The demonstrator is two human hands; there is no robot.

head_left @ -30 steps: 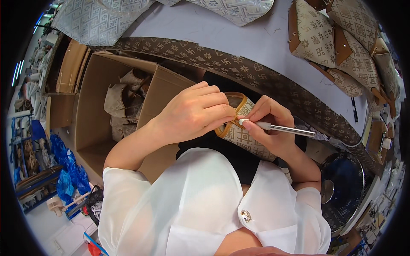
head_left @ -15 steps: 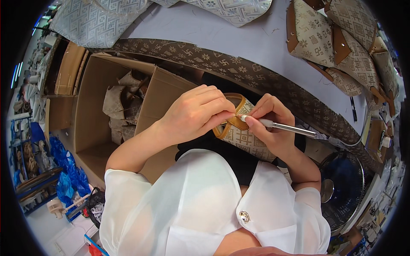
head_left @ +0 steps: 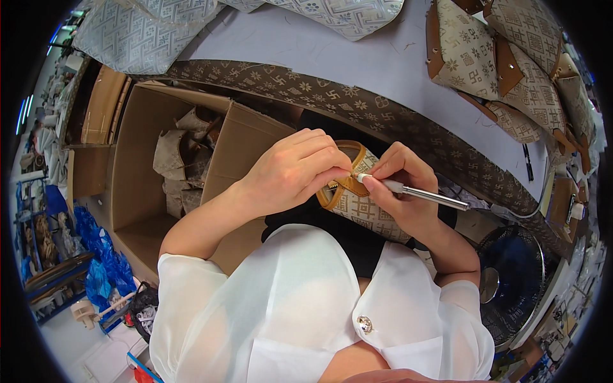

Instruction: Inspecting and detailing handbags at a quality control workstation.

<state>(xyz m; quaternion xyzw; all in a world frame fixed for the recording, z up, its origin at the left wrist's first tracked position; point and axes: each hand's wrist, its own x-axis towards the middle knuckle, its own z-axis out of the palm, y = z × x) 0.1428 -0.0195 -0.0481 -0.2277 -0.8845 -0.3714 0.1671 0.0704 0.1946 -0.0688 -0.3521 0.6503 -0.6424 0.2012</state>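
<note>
Over the lap [head_left: 363,252], the patterned pouch [head_left: 361,208] looks light and soft, best held by its stiffer tan rim [head_left: 353,186], where the left hand [head_left: 297,166] seems to pinch, the right hand [head_left: 405,184] gripping a metal-shafted tool [head_left: 435,197], nearer than the surface [head_left: 287,41].

A workshop full of patterned pieces

I am in a workshop, judging by the stock around me. On the far side runs a long work table [head_left: 383,67]; silver-grey patterned sheets [head_left: 147,35] lie at its far left, brown-trimmed pieces [head_left: 472,70] at its far right. To my left, an open cardboard box [head_left: 249,131] holds more beige pieces [head_left: 170,154]; further left are blue plastic [head_left: 99,242] and crowded racks [head_left: 48,276]. My right hand [head_left: 412,184] holds a metal-shafted tool [head_left: 435,196] at a curved, patterned piece [head_left: 361,209].
</note>
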